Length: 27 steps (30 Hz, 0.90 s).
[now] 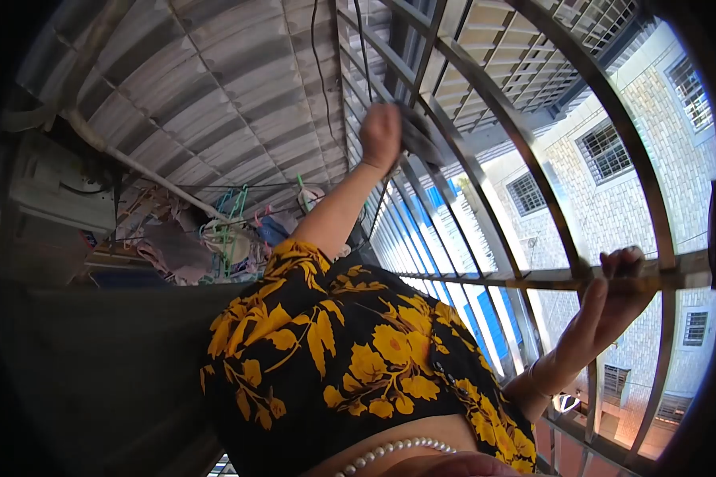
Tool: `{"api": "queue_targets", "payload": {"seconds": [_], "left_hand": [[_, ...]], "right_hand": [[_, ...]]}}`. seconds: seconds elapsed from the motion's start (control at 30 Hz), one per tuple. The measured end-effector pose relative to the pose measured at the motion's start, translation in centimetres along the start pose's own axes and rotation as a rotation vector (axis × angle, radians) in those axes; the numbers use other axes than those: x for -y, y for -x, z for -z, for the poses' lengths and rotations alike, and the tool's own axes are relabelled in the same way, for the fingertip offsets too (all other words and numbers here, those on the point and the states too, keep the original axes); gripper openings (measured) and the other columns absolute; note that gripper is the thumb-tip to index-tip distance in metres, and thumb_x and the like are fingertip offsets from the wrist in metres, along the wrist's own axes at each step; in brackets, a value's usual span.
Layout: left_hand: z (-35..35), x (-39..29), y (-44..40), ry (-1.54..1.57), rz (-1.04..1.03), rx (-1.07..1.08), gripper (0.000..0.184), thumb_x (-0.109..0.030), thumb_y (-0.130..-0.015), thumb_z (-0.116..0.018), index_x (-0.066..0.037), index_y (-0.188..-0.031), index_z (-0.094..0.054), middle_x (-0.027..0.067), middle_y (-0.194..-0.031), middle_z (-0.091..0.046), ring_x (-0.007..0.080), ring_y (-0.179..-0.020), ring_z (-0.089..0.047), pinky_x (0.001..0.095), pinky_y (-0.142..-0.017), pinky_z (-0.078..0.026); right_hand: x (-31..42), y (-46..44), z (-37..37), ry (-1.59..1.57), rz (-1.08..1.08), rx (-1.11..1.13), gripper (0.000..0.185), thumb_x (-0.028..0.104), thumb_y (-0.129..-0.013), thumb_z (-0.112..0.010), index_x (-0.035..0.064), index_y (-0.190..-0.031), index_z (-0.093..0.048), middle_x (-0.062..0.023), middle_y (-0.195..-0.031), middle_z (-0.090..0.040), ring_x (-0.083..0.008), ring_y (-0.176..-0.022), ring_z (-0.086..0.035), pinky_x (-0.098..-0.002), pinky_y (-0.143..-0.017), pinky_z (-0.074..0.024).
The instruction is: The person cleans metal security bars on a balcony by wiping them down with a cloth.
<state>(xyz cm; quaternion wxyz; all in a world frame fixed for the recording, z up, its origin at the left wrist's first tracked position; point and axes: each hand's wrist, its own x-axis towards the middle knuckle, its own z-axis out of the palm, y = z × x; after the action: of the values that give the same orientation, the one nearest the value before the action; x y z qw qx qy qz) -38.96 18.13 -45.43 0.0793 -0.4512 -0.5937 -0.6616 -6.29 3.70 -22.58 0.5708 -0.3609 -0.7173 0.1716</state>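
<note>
Reaching high toward the upper bars of the metal window grille (644,163), the left hand (382,133) holds a dark cloth (420,139), its fingers folded in and the bundle pressed at or very near the bars. Motion blur softens both cloth and knuckles, so whether the fabric actually touches metal at this instant cannot be told. The right hand (616,298) is lower down, at the horizontal rail (549,280) of the grille, thumb raised and fingers bent; it looks like a steadying hold, though how tightly it closes, or whether it closes at all, cannot be made out. The step in hand appears to be rubbing the cloth over the upper bars. From here, the next move would seem to call for keeping the cloth bunched firmly, following one bar along its length and leaving the right hand as a brace, since the raised arm is stretched far from the body. A dark cable (359,36) hangs just above the left hand and could snag a wide stroke. Green clothes hangers (239,207) and hanging garments (175,246) are well apart from the cloth, beneath the corrugated roof (215,79).
</note>
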Motion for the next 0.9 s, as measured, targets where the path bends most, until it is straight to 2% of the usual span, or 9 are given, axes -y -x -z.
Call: {"api": "queue_targets", "payload": {"seconds": [0.1, 0.2, 0.27, 0.37, 0.5, 0.57, 0.6, 0.7, 0.9], "left_hand": [[3.7, 0.1, -6.9, 0.479, 0.535, -0.518, 0.041, -0.033, -0.103, -0.040, -0.001, -0.090, -0.063, 0.0093, -0.087, -0.067, 0.0193, -0.078, -0.063, 0.0384, -0.072, -0.050], [6.8, 6.0, -11.5, 1.588, 0.424, -0.146, 0.031, -0.028, -0.098, -0.044, -0.003, -0.096, -0.061, 0.0102, -0.086, -0.064, 0.0247, -0.072, -0.064, 0.0376, -0.068, -0.054], [5.5, 12.3, -14.0, 1.307, 0.415, 0.110, 0.030, -0.028, -0.096, -0.046, -0.003, -0.100, -0.061, 0.0110, -0.088, -0.065, 0.0264, -0.072, -0.064, 0.0379, -0.068, -0.053], [1.0, 28.2, -17.8, -0.396, -0.428, 0.425, 0.031, -0.028, -0.094, -0.048, -0.003, -0.106, -0.061, 0.0123, -0.091, -0.066, 0.0289, -0.072, -0.064, 0.0384, -0.068, -0.052], [2.5, 12.4, -20.6, -0.258, 0.228, 0.166, 0.032, -0.031, -0.094, -0.053, -0.005, -0.111, -0.063, 0.0140, -0.100, -0.066, 0.0304, -0.084, -0.064, 0.0387, -0.074, -0.051], [1.5, 9.8, -21.5, 0.506, 0.402, -0.071, 0.036, -0.030, -0.097, -0.054, 0.005, -0.104, -0.059, 0.0239, -0.097, -0.061, 0.0399, -0.091, -0.057, 0.0451, -0.081, -0.045], [0.9, 11.1, -21.5, 0.506, 0.413, -0.079, 0.036, -0.030, -0.097, -0.054, 0.005, -0.104, -0.059, 0.0239, -0.097, -0.061, 0.0399, -0.091, -0.057, 0.0451, -0.081, -0.045], [-2.0, 16.9, -20.5, -0.319, -0.498, -0.176, 0.035, -0.029, -0.092, -0.063, 0.001, -0.108, -0.062, 0.0157, -0.098, -0.065, 0.0326, -0.094, -0.061, 0.0431, -0.081, -0.049], [-4.0, 21.9, -13.4, -0.196, -0.104, -0.081, 0.022, -0.030, -0.090, -0.063, -0.012, -0.100, -0.071, 0.0199, -0.105, -0.054, 0.0375, -0.097, -0.055, 0.0443, -0.084, -0.047]], "right_hand": [[0.2, 0.1, -0.2, 0.110, -0.037, 0.034, 0.066, 0.020, -0.090, -0.058, 0.0034, -0.141, -0.020, -0.0138, -0.131, -0.040, -0.0246, -0.113, -0.046, -0.0368, -0.099, -0.0385], [0.1, 0.1, -0.4, 0.107, -0.004, 0.007, 0.053, 0.014, -0.090, -0.056, 0.0031, -0.135, -0.030, -0.0129, -0.125, -0.046, -0.0233, -0.110, -0.047, -0.0420, -0.100, -0.0366], [-0.2, 0.2, 0.0, 0.166, 0.031, 0.030, 0.050, 0.014, -0.090, -0.055, 0.0020, -0.133, -0.033, -0.0140, -0.126, -0.047, -0.0249, -0.112, -0.048, -0.0433, -0.100, -0.0382], [-0.1, 0.1, -0.5, 0.214, -0.034, -0.077, 0.062, 0.035, -0.089, -0.059, 0.0007, -0.133, -0.031, -0.0145, -0.127, -0.045, -0.0247, -0.111, -0.045, -0.0409, -0.097, -0.0378], [-0.1, 0.0, -0.9, 0.221, -0.096, -0.111, 0.070, 0.047, -0.088, -0.061, 0.0004, -0.132, -0.034, -0.0111, -0.117, -0.046, -0.0213, -0.105, -0.047, -0.0360, -0.089, -0.0425], [0.0, -0.2, -1.3, 0.242, -0.086, -0.141, 0.068, 0.049, -0.089, -0.059, -0.0007, -0.130, -0.036, -0.0128, -0.116, -0.048, -0.0238, -0.106, -0.049, -0.0389, -0.092, -0.0459], [-0.1, 0.0, -0.9, 0.248, -0.089, -0.133, 0.068, 0.050, -0.090, -0.058, -0.0027, -0.128, -0.038, -0.0150, -0.116, -0.050, -0.0263, -0.108, -0.050, -0.0412, -0.094, -0.0479], [-0.9, 0.2, 0.6, 0.274, -0.117, -0.076, 0.070, 0.054, -0.089, -0.058, -0.0010, -0.128, -0.040, -0.0146, -0.118, -0.051, -0.0262, -0.110, -0.051, -0.0421, -0.096, -0.0501], [-1.1, 0.4, -0.2, 0.377, -0.051, -0.211, 0.064, 0.052, -0.093, -0.053, 0.0026, -0.132, -0.042, -0.0143, -0.128, -0.054, -0.0270, -0.120, -0.052, -0.0461, -0.100, -0.0487]]}}
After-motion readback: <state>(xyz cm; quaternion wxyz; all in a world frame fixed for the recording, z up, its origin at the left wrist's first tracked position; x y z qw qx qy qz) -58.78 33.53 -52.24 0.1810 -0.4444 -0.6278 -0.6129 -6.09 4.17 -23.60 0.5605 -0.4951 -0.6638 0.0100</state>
